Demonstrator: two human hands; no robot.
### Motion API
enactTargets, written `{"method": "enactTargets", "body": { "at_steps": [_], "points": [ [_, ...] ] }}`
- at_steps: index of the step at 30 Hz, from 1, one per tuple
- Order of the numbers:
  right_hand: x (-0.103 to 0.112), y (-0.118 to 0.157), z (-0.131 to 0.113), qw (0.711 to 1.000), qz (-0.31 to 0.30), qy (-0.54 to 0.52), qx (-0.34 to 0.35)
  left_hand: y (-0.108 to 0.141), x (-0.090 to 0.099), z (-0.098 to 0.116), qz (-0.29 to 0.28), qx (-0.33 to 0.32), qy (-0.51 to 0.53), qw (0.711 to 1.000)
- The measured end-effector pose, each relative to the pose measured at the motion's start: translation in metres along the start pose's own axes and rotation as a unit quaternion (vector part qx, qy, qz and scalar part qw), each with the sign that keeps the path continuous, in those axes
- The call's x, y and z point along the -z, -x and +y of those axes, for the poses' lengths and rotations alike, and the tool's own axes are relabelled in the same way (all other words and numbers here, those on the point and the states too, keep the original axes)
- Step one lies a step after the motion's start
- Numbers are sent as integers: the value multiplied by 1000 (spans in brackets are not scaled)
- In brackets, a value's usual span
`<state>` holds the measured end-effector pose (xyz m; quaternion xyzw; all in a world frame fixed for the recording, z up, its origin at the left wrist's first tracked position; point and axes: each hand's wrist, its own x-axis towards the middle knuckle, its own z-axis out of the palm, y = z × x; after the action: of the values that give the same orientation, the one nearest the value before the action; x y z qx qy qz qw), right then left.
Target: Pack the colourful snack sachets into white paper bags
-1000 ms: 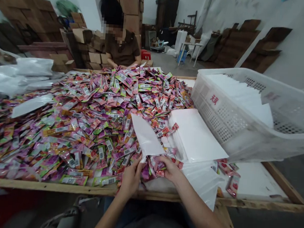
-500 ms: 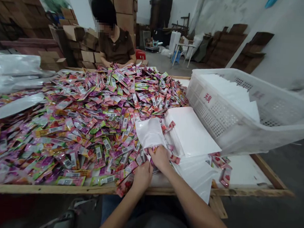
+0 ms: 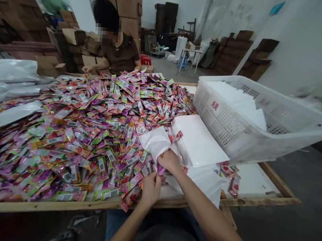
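Observation:
A white plastic bag (image 3: pixel 154 140) lies over the near edge of the sachet heap, its mouth towards me. My left hand (image 3: pixel 151 187) is closed, its thumb and fingers pinching the near edge of the bag's mouth. My right hand (image 3: pixel 170 161) reaches into the mouth with curled fingers, mostly covered by the bag. A bit of purple sachet shows under that hand. Small pink, purple and green printed sachets (image 3: pixel 105 131) are heaped across the table on the left. Beside my right hand is a stack of flat white bags (image 3: pixel 200 139), with loose white bags (image 3: pixel 206 182) below it.
A white perforated crate (image 3: pixel 231 136) holding white bags stands at the right. Several sachets (image 3: pixel 234 184) lie near the table's wooden edge (image 3: pixel 262 201). Filled white bags (image 3: pixel 12 73) are piled at the far left. Another person (image 3: pixel 121 55) sits across the table, among stacked cartons (image 3: pixel 127 4).
My right hand has gone deeper into the bag's mouth, and the bag has bulged up around it. My left hand stays at the bag's edge. The other person's hand has moved out leftwards.

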<state>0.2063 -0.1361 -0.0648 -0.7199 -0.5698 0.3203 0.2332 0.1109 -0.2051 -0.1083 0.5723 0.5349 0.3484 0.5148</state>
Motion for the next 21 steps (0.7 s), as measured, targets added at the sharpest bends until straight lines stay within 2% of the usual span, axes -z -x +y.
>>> {"method": "enactTargets", "body": {
  "at_steps": [2,3,6,7,8,11,14,18,21],
  "points": [
    [-1,5,3,996,-68,-63,-4,-7,6,5,-8,28,38,999],
    [-1,9,4,994,-68,-80,-7,-10,8,9,-5,24,36,999],
    [-1,21,12,998,49,-32,8,-13,12,18,43,-43,-53,997],
    [0,22,15,997,75,8,24,-12,12,20,56,-70,-90,992],
    [1,21,17,995,75,53,44,-10,10,21,58,-92,-121,987],
    [10,8,17,983,-17,157,91,-2,1,19,13,-125,-163,979],
    [20,-3,5,975,-54,195,96,4,-2,20,-12,-96,-105,990],
    [25,15,-13,978,-4,173,113,7,7,27,50,-49,12,998],
    [22,32,-11,991,13,119,56,13,8,28,50,-61,23,997]
  ]
}}
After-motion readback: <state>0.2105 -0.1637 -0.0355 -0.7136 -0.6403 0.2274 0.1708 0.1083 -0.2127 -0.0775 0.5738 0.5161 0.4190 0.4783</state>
